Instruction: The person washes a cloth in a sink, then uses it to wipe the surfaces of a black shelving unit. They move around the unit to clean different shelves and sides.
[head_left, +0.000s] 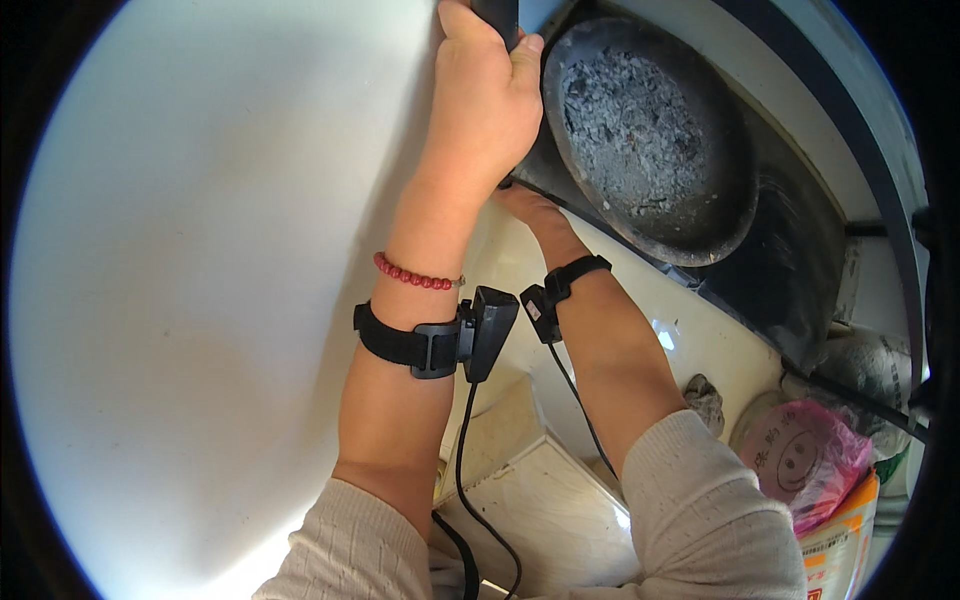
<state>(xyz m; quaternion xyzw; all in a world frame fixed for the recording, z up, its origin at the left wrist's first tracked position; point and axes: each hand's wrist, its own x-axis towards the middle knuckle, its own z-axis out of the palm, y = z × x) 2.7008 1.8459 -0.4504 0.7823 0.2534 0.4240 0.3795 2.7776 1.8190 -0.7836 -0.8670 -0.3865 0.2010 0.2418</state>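
Note:
At the top of the view my left hand (484, 97) is closed around a black bar-like object (496, 22), which runs out of the frame. My right hand (531, 204) lies lower, by the edge of a black surface (780, 262). Its fingers are mostly hidden behind my left wrist, so what they touch does not show. To the right of both hands, a wide dark metal pan (731, 180) stands on the black surface. Grey ash (637, 127) with charred flakes covers much of its bottom.
A large pale smooth surface (187, 225) fills the left side. Below the right arm are a cream box-like block (540, 502), a crumpled grey cloth (703, 401), a pink plastic bag (806, 457) and a printed orange-and-white package (840, 547). Cables (461, 465) hang from the wrist-strapped devices (491, 334).

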